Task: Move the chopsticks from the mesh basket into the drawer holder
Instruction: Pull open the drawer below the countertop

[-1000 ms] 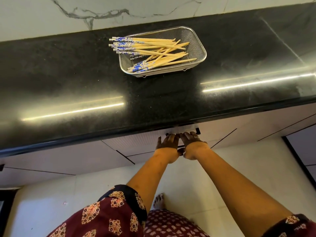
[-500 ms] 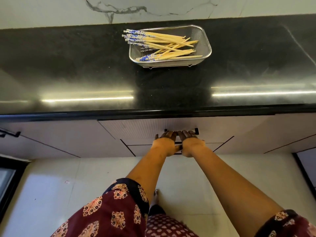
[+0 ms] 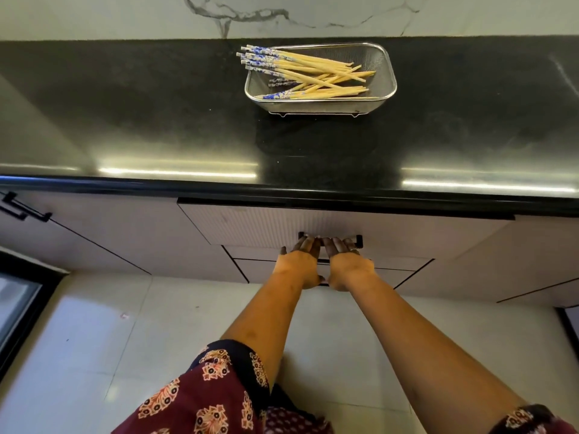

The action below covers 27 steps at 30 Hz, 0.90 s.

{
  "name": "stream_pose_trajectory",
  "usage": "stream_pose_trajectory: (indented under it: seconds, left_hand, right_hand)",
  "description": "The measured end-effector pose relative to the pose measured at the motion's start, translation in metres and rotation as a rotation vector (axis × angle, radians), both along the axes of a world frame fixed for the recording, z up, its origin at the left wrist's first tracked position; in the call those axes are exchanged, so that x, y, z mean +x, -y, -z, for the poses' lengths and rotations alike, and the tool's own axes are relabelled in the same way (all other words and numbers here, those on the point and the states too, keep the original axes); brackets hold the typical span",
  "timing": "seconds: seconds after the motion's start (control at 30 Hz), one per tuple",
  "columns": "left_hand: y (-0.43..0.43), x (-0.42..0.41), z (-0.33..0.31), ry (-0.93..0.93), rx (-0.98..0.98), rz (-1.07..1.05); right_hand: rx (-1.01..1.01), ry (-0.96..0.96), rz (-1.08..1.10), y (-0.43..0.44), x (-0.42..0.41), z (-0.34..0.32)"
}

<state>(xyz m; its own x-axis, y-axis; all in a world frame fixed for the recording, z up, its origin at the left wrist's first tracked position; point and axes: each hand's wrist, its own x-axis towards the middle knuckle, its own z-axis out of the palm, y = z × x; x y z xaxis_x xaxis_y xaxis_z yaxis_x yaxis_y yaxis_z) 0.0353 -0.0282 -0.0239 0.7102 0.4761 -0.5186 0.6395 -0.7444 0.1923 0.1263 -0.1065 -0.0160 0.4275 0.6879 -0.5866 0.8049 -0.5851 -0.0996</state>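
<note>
Several bamboo chopsticks (image 3: pixel 310 78) with blue-and-white patterned ends lie in a rectangular metal mesh basket (image 3: pixel 387 73) at the back of the black countertop (image 3: pixel 156 114). Below the counter's edge, my left hand (image 3: pixel 299 260) and my right hand (image 3: pixel 346 261) sit side by side, fingers hooked over the black handle (image 3: pixel 359 239) of the top drawer (image 3: pixel 250 227). A thin dark gap shows along the drawer's upper edge. The drawer's inside and any holder are hidden.
A marble backsplash (image 3: pixel 282 14) rises behind the counter. More drawer fronts sit below and beside the top drawer, with another black handle (image 3: pixel 22 211) at far left. Pale floor tiles (image 3: pixel 94 339) lie below. A dark-framed panel (image 3: pixel 18 302) stands at the left edge.
The view has tilted down and pulled back from the counter. Both hands stay on the drawer handle, and a dark gap now shows along the top of the drawer front.
</note>
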Motion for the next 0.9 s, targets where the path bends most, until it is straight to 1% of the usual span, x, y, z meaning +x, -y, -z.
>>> stream_pose_trajectory:
  seconds: [0.23, 0.37, 0.7, 0.8, 0.9]
  left_hand:
    - [0.003, -0.002, 0.002, -0.027, 0.022, 0.009]
    - [0.003, -0.004, 0.006, -0.013, 0.049, 0.028]
    - [0.008, -0.007, 0.016, 0.04, 0.198, 0.091]
    - [0.02, -0.022, 0.022, 0.069, 0.21, 0.109]
    - [0.042, -0.044, 0.021, 0.033, 0.194, 0.136]
  right_hand:
    - [-0.02, -0.009, 0.02, 0.0, -0.004, 0.003]
    - [-0.038, 0.0, 0.023, 0.0, -0.007, 0.005]
    - [0.022, 0.081, 0.053, 0.001, -0.021, 0.01]
    - [0.059, 0.112, 0.055, 0.013, -0.035, 0.016]
    - [0.038, 0.123, 0.048, 0.035, -0.057, 0.019]
